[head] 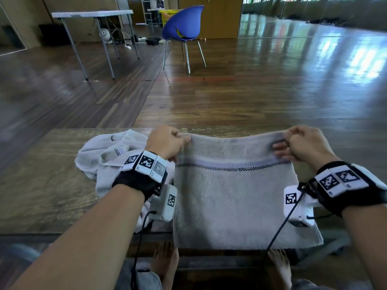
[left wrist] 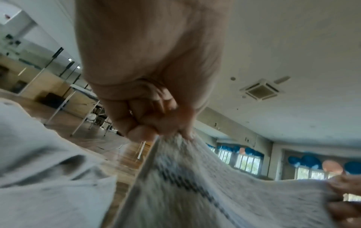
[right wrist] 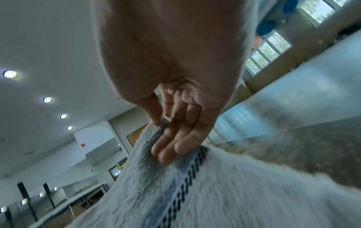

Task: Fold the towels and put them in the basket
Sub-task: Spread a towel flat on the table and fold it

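Your left hand (head: 167, 141) and right hand (head: 303, 143) each pinched a towel (head: 234, 197) corner; uneven pull risked a skewed fold.

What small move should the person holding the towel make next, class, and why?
Probably carry the far edge toward the body to fold it in half. The left hand and right hand each pinch a far corner of the striped towel, stretched between them, its near edge hanging over the wooden table.

Below the right hand (head: 301, 143) the towel (head: 236, 195) blurs in both wrist views, its lower edge hiding the table (head: 41, 185) front, and the crumpled towel (head: 111, 158) lies partly behind the left hand (head: 167, 143).
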The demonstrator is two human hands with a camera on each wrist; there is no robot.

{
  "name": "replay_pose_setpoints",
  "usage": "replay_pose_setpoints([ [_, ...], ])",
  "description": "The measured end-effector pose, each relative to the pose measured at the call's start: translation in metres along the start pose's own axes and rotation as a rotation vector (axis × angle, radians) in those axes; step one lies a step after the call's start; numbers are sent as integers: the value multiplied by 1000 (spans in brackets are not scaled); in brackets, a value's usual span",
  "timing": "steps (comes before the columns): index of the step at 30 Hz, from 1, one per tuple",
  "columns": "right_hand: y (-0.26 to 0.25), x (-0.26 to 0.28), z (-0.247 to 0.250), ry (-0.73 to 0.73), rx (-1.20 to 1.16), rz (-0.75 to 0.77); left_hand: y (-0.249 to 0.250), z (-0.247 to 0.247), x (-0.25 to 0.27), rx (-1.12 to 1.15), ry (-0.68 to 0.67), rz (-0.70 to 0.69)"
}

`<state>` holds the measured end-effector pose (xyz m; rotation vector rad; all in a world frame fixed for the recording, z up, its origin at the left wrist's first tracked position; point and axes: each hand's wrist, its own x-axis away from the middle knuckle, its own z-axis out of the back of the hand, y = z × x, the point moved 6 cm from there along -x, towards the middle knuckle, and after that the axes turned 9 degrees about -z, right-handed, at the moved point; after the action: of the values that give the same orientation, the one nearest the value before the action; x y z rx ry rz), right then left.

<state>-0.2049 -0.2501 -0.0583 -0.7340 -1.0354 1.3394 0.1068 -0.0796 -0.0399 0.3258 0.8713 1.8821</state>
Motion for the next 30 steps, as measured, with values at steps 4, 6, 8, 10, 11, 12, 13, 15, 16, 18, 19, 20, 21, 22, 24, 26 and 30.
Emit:
replay_pose_setpoints([
  [4,-33,5,15,22,-436,228,37,26,-5,186,404,-245],
  [6,-53,14,31,-16,-654,433,56,43,-2,308,559,-427],
  [8,-66,25,42,-136,-820,563,68,58,5,342,664,-584],
  [10,-67,29,47,-198,-859,592,70,67,12,374,710,-643],
  [11,-62,27,48,-188,-824,579,67,69,14,380,702,-644],
  [12,-54,23,49,-147,-760,543,63,68,15,353,667,-627],
  [13,-42,17,49,-93,-671,491,58,65,15,298,604,-587],
  [15,-15,4,47,17,-415,389,40,54,13,207,422,-462],
  [16,-2,-3,46,53,-294,356,28,45,12,201,306,-396],
  [18,22,-12,41,23,-91,326,5,24,14,234,25,-275],
  [19,32,-14,38,-32,-9,312,-5,13,17,216,-114,-235],
  [20,39,-14,35,-98,48,298,-14,3,20,182,-233,-212],
  [21,45,-14,33,-158,91,282,-21,-3,23,154,-329,-193],
  [22,48,-13,31,-208,124,265,-25,-9,25,144,-404,-167],
  [24,49,-7,27,-278,174,213,-34,-15,29,168,-525,-63],
  [26,51,-1,24,-347,202,106,-39,-22,33,195,-661,68],
  [30,63,4,21,-468,312,-60,-37,-33,38,158,-864,214],
])
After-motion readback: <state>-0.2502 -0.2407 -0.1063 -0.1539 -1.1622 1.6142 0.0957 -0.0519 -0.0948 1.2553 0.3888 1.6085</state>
